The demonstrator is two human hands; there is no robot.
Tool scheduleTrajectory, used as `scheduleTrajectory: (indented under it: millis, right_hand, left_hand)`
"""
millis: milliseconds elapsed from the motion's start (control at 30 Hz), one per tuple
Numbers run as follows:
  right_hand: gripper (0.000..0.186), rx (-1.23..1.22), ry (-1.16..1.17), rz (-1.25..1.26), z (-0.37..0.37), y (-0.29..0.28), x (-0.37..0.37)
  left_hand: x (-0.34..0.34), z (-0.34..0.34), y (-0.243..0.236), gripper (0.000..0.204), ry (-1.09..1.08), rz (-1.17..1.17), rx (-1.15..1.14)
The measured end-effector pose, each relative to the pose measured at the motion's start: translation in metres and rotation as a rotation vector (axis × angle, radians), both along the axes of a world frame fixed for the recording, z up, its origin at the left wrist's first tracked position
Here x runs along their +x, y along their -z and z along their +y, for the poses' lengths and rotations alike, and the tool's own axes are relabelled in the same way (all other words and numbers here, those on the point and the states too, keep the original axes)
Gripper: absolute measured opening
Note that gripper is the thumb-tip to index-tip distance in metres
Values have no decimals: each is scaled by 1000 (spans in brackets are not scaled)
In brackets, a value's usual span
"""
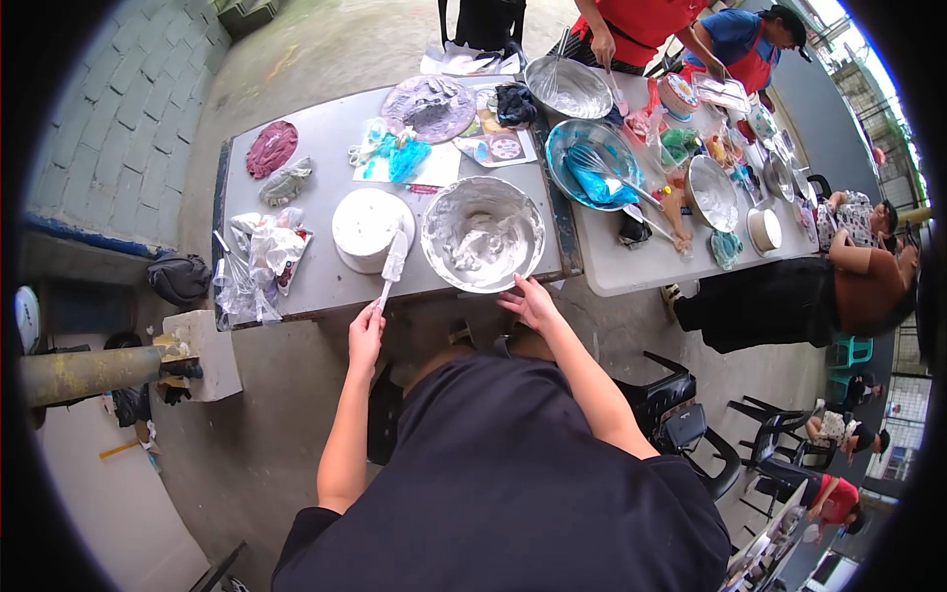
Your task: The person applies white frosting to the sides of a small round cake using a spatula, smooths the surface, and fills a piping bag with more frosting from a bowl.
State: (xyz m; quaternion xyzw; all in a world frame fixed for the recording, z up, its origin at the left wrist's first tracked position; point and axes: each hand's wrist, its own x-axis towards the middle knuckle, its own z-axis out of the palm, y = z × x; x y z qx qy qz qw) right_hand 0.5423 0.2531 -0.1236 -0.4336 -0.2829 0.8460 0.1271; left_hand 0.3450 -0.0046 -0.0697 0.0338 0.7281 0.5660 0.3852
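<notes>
My left hand [366, 333] is closed round the handle of a spatula [394, 259]. Its blade is coated in white icing and rests against the right side of a round white cake [367, 223]. Just right of the cake is a metal mixing bowl [483, 235], its inside smeared with white icing and a heap of it at the bottom. The fingers of my right hand [534, 305] are at the bowl's near rim, gripping it; part of that grip is hidden beneath the rim.
Crumpled plastic bags [264, 259] lie left of the cake. Behind are a purple-smeared round board [428, 107], blue piping bags [402, 158] and a maroon round piece [271, 149]. The adjoining table holds a blue-smeared bowl [577, 148] with a whisk. Co-workers stand around it.
</notes>
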Motion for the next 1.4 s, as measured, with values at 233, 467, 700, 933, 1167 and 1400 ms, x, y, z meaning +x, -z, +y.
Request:
scheduleTrajectory:
  millis: [233, 467, 700, 933, 1167, 1400]
  right_hand:
    - [75, 165, 171, -371, 16, -25, -9]
    - [46, 513, 72, -131, 0, -71, -26]
    - [34, 257, -459, 115, -29, -115, -44]
    - [29, 382, -408, 175, -5, -106, -42]
    - [27, 482, -213, 152, 15, -99, -34]
    - [19, 614, 29, 89, 6, -117, -41]
  left_hand:
    - [37, 31, -45, 28, -10, -290, 247]
    - [61, 59, -62, 27, -84, -247, 277]
    - [82, 103, -68, 26, -201, -295, 233]
    - [113, 132, -63, 27, -213, -347, 290]
    - [104, 133, -64, 43, 157, -371, 259]
    - [60, 148, -43, 40, 528, -304, 176]
